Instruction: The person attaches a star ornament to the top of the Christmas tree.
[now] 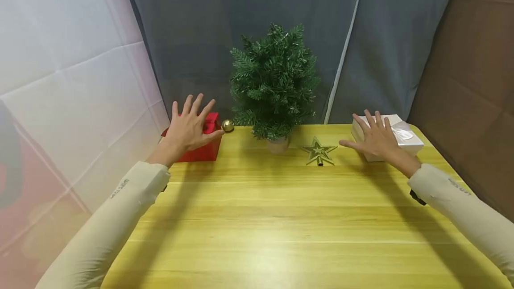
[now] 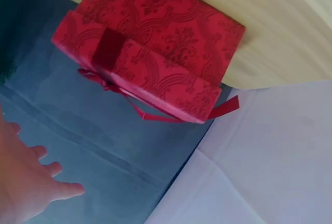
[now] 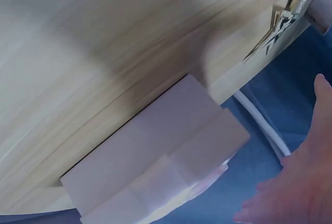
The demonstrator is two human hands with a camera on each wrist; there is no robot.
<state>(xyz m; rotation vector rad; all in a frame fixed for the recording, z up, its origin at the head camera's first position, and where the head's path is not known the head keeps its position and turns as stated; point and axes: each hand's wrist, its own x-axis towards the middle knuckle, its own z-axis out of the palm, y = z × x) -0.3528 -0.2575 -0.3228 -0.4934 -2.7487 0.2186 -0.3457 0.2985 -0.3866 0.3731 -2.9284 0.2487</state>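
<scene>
A: Any writing close to us?
B: On the beige sleeves (image 1: 116,217), small dark print that looks like "Let's Slim"; the last letters are too blurred to be sure.
A: And the fingers?
B: The left hand (image 1: 186,130) and right hand (image 1: 375,139) are both spread wide above the yellow wood-grain table (image 1: 257,222), holding nothing.
A: What's nearest them?
B: By the left, a red box with embossed patterning (image 2: 155,37), towards the table's far left corner; by the right, a white rectangular box (image 3: 145,136) with a ribbon bow (image 1: 403,134), towards the far right corner. The wrist views show each hand apart from its box.
A: Between those?
B: A glittery gold five-pointed star (image 1: 318,150), its tube facing the near side. Left of it, a bushy green artificial tree (image 1: 275,79) in a pale round pot (image 1: 278,146), near the middle of the far edge.
A: Farthest?
B: A shiny gold ball (image 1: 227,125) at that edge, just beside the red box, then a grey curtain (image 1: 192,26).
</scene>
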